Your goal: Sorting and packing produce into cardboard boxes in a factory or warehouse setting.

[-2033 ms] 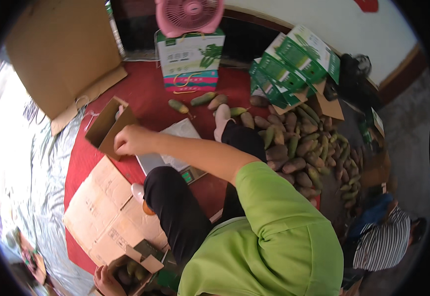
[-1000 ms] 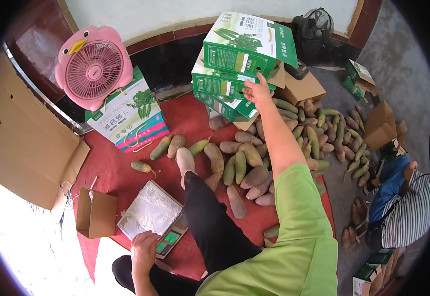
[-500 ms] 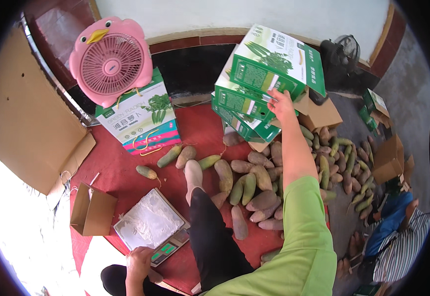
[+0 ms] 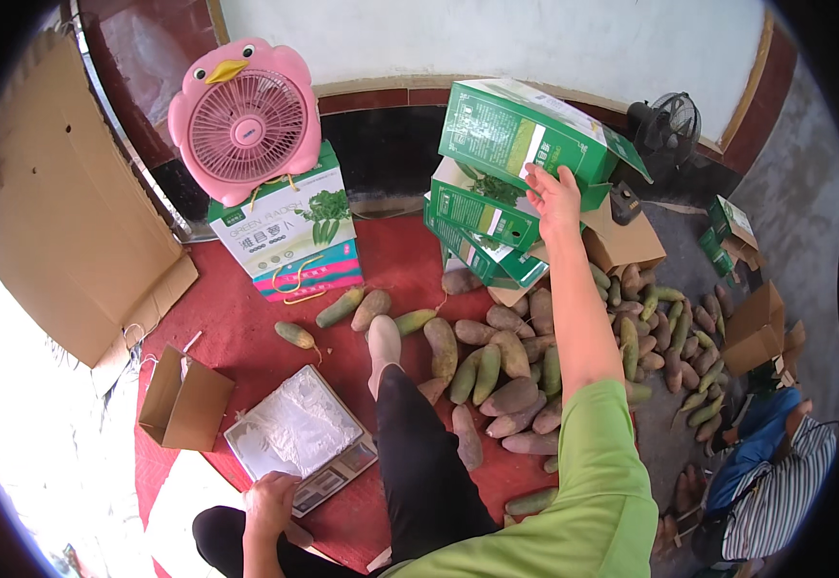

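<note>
My right hand reaches far forward and grips the near lower edge of a green and white carton, the top one of a leaning stack. The carton is tilted, its green side toward me. Below it lie more green cartons. My left hand, fingers curled, is low on the left by the near corner of a digital scale; whether anything is in it is hidden. A crumpled whitish plastic sheet covers the scale's plate.
Many green and brownish radishes lie on the red mat and grey floor. A pink fan stands on boxes. An open brown carton is left of the scale. Another person in a striped garment is at the lower right.
The top carton has tipped, so its green side faces me more and its white face less. My right hand stays at its edge. The whole view has shifted slightly.
</note>
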Tool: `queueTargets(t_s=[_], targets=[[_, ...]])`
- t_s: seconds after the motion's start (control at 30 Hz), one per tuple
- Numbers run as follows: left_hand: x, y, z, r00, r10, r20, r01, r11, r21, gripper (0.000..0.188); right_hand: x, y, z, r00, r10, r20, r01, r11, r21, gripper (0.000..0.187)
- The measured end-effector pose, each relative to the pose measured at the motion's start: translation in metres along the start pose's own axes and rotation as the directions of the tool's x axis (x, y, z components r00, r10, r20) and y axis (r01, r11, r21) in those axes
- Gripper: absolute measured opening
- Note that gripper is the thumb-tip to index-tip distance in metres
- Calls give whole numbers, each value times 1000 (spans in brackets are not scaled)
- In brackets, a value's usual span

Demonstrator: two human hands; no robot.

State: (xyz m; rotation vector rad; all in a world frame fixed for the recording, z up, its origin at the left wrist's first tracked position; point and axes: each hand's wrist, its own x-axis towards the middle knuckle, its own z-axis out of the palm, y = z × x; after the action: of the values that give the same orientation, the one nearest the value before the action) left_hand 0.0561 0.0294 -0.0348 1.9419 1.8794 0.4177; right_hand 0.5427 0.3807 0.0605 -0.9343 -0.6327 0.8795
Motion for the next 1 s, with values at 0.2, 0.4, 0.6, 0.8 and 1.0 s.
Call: queueTargets(t_s=[0.2,0.4,0.6,0.8,1.0], targets=[[-14,-11,-6,999,4,-47,-4,1000,2,13,-78,-63,40,978,-67,198,99,983,-155,13],[-27,-17,-20,990,21,-136,-28,998,-52,13,-158,-113,82,903,-22,428,154,949,-276,24],[-44,-33,-34,970,-66,-235,38,992,-120,13,-222,-124,114,783,148,605,160,891,-424,29],[-60,-44,-55,887,-154,-436,50,969,-241,22,-254,-71,150,550,383,743,94,855,-510,23],[-73,-52,-68,787,-242,-568,85,954,-289,29,-308,0,172,276,474,836,256,802,-540,28]])
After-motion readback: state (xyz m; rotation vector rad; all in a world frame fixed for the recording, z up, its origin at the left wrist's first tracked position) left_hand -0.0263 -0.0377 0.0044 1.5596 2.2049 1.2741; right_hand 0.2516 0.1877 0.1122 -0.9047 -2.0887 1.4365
